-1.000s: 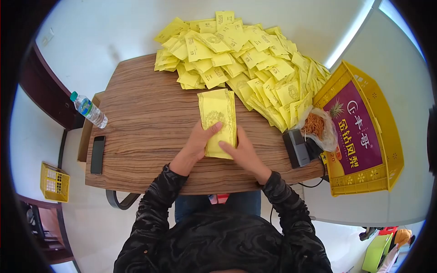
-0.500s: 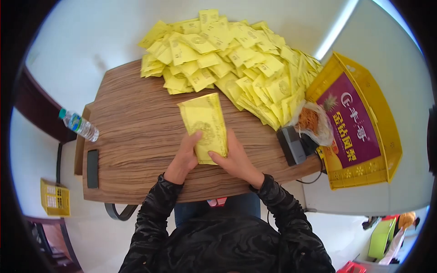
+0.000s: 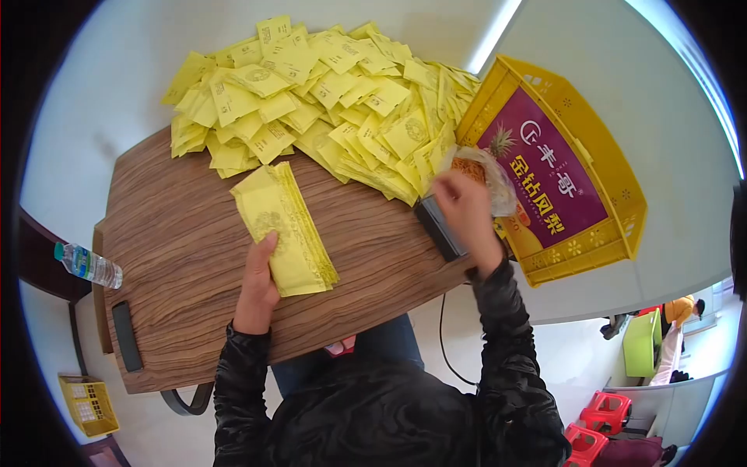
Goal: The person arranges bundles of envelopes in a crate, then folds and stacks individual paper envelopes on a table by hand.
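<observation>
Wood-grain counter (image 3: 171,257), pale wall behind it, light floor around.

Main item: stack of yellow printed packets (image 3: 282,229), over the front-middle of the counter, tilted, layers slightly fanned on its right side. Left hand (image 3: 261,282) grips it near the lower left, thumb on top. Can't tell if its underside touches the counter.

Right hand (image 3: 465,212) is at the clear plastic bag (image 3: 502,187), fingers bent and blurred over the near side. Bag holds thin orange-brown strands (image 3: 469,169), probably rubber bands. Can't tell if that hand has hold of anything.

Status, my read: this stack is gathered into one bundle, but no band or wrap shows on it. The big pile of yellow packets (image 3: 311,97) at the back is heaped loose, so most are left. No banded bundle visible.

Further out: dark box (image 3: 440,229) just beside the bag; big yellow crate (image 3: 622,194) with purple label at right. Phone (image 3: 126,335) on the left end, water bottle (image 3: 92,266) by the left edge. Small yellow basket (image 3: 89,406) on the floor at left; red stools (image 3: 607,410), green bin (image 3: 642,346) and another person (image 3: 678,311) far right.
</observation>
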`<action>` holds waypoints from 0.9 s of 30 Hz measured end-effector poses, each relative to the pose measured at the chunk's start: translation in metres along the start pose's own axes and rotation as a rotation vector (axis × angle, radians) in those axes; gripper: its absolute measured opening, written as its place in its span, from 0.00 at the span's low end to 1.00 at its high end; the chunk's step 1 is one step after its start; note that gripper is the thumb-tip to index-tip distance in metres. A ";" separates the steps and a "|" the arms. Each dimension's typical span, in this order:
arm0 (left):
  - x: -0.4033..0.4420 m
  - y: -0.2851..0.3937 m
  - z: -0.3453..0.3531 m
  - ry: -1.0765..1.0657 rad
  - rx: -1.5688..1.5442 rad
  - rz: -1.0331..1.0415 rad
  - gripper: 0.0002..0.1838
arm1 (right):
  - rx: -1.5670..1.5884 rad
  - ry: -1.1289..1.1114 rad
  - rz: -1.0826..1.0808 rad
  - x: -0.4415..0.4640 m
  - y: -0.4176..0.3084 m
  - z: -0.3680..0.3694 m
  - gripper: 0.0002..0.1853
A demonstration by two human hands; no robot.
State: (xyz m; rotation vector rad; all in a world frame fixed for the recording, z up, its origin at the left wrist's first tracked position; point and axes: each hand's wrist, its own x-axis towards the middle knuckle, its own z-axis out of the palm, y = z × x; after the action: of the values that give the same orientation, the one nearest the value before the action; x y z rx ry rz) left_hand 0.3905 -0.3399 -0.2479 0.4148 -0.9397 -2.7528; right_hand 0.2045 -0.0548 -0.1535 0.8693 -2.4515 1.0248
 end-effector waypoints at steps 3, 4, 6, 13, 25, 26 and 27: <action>-0.001 -0.001 0.002 -0.028 -0.046 0.026 0.24 | -0.221 0.096 0.024 0.018 0.069 -0.028 0.06; -0.001 -0.002 0.001 -0.030 -0.042 0.022 0.24 | -0.261 0.044 -0.004 0.022 0.089 -0.032 0.06; 0.000 -0.003 0.002 -0.032 -0.024 0.018 0.24 | -0.333 -0.056 -0.057 0.029 0.121 -0.033 0.06; 0.000 -0.002 0.004 0.001 0.009 0.019 0.25 | -0.492 -0.117 -0.265 0.043 0.152 -0.014 0.07; 0.000 -0.003 0.002 -0.020 0.006 -0.007 0.25 | -0.405 -0.026 -0.002 0.039 0.121 -0.046 0.07; 0.000 -0.003 0.002 -0.013 0.017 -0.005 0.25 | -0.364 0.024 -0.001 0.039 0.113 -0.051 0.07; 0.001 -0.002 0.002 -0.009 0.028 0.001 0.25 | -0.323 0.076 -0.002 0.040 0.105 -0.057 0.06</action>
State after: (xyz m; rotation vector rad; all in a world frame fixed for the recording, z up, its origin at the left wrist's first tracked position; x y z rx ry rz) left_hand 0.3889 -0.3369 -0.2478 0.4077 -0.9817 -2.7458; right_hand 0.1104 0.0284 -0.1484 0.7113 -2.4563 0.6225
